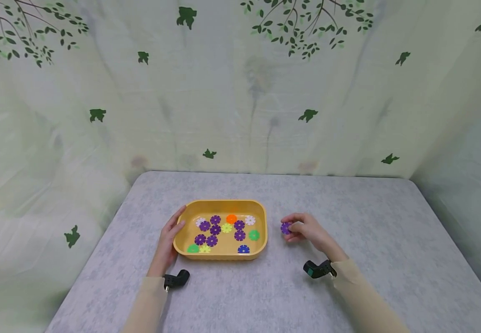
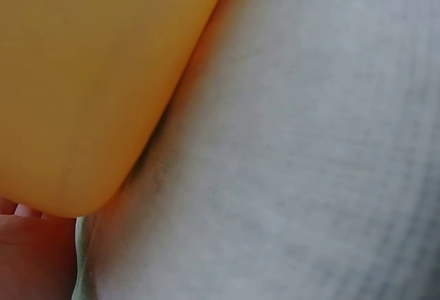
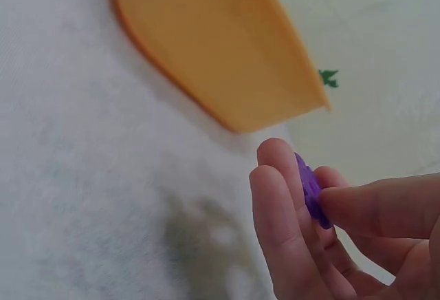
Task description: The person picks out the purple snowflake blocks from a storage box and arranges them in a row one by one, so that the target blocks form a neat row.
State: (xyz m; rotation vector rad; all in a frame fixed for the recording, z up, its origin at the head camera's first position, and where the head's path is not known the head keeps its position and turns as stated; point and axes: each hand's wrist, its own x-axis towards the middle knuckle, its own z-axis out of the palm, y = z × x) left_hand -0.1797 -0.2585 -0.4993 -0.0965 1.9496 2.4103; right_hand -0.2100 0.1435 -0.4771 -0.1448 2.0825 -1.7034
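In the head view a yellow tray (image 1: 220, 255) sits on the table, holding several notched plastic discs: purple ones like this disc (image 1: 215, 230), plus white, yellow, green, orange and blue. My left hand (image 1: 166, 243) grips the tray's left side, thumb at the rim and fingers along the outer wall. Off the tray's right side, my right hand (image 1: 307, 231) pinches a purple notched disc (image 3: 311, 193) between thumb and fingers, above the table. The left wrist view shows mostly the tray's outer wall (image 2: 89, 80), with little of the hand.
A grey mottled cloth covers the table (image 1: 373, 240). Behind it hangs a pale curtain (image 1: 232, 92) printed with green leaves, which continues along both sides. Each wrist carries a black camera mount, such as the right one (image 1: 318, 269).
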